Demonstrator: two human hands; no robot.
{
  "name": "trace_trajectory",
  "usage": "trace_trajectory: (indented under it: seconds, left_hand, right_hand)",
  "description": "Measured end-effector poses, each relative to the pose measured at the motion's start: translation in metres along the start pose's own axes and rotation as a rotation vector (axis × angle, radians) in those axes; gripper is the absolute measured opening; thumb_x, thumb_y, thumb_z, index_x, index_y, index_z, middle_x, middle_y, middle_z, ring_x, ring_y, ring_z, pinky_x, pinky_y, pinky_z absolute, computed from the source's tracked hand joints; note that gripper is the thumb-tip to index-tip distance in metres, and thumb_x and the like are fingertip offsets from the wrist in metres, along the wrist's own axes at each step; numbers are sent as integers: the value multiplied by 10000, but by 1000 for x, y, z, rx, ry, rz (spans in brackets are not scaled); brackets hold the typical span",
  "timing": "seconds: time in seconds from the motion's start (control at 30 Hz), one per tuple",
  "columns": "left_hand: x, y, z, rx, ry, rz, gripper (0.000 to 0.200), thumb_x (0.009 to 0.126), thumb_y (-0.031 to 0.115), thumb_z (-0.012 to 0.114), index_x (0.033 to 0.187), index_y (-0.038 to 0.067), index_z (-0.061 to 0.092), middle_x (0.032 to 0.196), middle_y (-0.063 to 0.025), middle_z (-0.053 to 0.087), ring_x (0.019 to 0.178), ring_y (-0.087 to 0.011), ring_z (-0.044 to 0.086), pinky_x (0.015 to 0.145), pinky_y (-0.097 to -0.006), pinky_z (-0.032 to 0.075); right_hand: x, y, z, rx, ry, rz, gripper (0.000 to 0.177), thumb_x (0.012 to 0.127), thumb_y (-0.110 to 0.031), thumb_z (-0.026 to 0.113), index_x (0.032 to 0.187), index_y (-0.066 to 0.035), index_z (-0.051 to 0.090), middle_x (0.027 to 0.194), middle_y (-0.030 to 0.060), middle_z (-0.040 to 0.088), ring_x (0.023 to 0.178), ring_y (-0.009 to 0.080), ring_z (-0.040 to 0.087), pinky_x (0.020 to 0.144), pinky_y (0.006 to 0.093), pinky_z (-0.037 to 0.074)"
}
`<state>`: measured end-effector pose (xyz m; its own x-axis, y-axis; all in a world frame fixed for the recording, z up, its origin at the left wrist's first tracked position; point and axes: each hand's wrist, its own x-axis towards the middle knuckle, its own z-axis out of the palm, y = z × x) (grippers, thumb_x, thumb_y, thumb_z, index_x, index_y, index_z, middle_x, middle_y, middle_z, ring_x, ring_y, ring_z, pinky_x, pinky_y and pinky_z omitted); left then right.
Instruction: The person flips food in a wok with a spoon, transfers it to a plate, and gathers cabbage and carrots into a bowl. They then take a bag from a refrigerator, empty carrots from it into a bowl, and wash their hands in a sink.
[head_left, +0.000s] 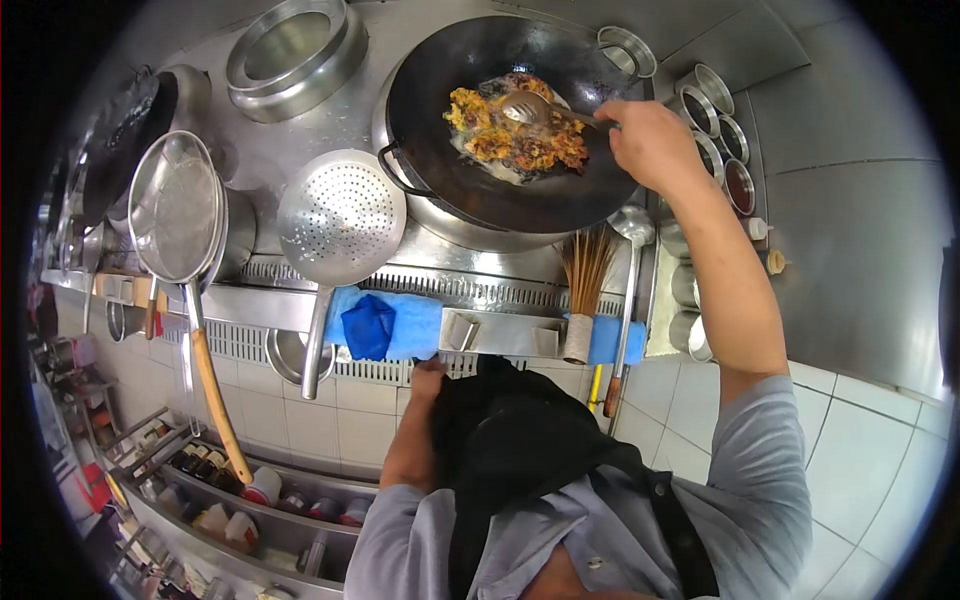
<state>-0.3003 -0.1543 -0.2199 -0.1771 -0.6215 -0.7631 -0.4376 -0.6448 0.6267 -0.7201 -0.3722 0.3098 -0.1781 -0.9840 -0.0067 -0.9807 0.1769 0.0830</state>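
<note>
My right hand (655, 145) is closed around the handle of a slotted spoon (527, 107) over a large black wok (440, 75). The spoon's head rests on browned yellow pieces of food (510, 145), which lie in bubbling, foamy liquid at the bottom of the wok. Down at the front edge of the stove, my left hand (428, 378) is beside my black apron (530, 430), just below a light blue towel (415, 325). Its fingers are mostly hidden, so I cannot see what it touches. A darker blue cloth (368, 327) sits on that towel.
Left of the wok lies a perforated strainer (343, 215), with a mesh skimmer (175, 205) beyond it. A bamboo brush (587, 270) and a ladle (632, 228) stand at the front right. Several metal seasoning containers (735, 135) line the right side. A metal pot (297, 60) is behind.
</note>
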Motion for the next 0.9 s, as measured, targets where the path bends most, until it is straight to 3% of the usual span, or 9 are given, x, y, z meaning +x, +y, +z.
trace_trajectory:
  seconds: [0.03,0.2,0.27,0.33,0.43,0.53,0.67,0.77,0.9]
  left_hand:
    - [0,-27,-20,-120,77,51,391,825,218,809,1116,-30,727,1018,-157,766,960,-248,722,866,-352,544]
    - [-68,-64,-131,55,296,-105,413,822,238,792,1106,-54,725,1020,-188,761,931,-298,728,870,-385,558]
    - [-77,-99,-167,214,296,-106,411,821,200,797,1134,-54,715,989,-176,760,867,-259,724,803,-366,567]
    - [-92,-111,-191,92,248,-245,401,830,172,800,1154,-44,705,920,-142,750,766,-207,702,693,-344,559]
    - [-123,-72,-197,-75,343,-310,361,846,159,797,1139,-30,704,861,-112,733,697,-174,675,610,-321,529]
    - [-127,-48,-207,-67,258,-228,317,862,153,792,1111,-23,703,826,-90,719,674,-158,658,573,-307,505]
    - [-106,-23,-222,-13,157,-88,310,877,168,782,1110,-21,703,837,-89,725,686,-161,668,576,-306,508]
    - [-100,2,-229,-22,173,-53,295,884,177,775,1093,-20,712,830,-88,725,701,-162,676,583,-304,512]
    - [-102,12,-244,-61,166,-62,270,889,161,768,1086,-15,714,845,-86,724,702,-163,676,568,-298,504]
  right_hand:
    - [-4,0,-5,23,9,10,292,906,-131,648,1185,-104,726,1068,185,733,1049,391,674,934,490,533]
    - [-26,-9,-13,40,14,-1,342,833,-78,603,1138,-116,751,975,193,740,986,377,705,873,492,555]
    - [-30,-16,-6,22,-11,23,334,828,-72,604,1123,-115,754,966,186,743,977,377,708,860,492,560]
    - [-34,-27,3,-2,-38,-21,333,812,-55,609,1107,-110,756,965,177,745,958,379,713,841,489,565]
    - [-51,-26,-27,26,8,-2,339,834,-64,612,1145,-98,742,999,187,740,996,374,704,870,484,558]
    - [-59,-5,-30,23,57,-15,326,855,-86,633,1166,-94,731,1059,191,734,1026,374,695,895,490,549]
    - [-73,-13,-2,-9,32,126,251,819,-44,623,1037,-91,738,963,170,743,977,356,714,829,486,574]
    - [-87,-19,2,-2,70,73,249,836,-54,617,1047,-98,742,973,165,749,985,360,714,850,475,573]
    - [-91,4,-13,58,120,234,258,838,-55,619,1059,-98,745,1006,168,749,1015,356,709,894,464,561]
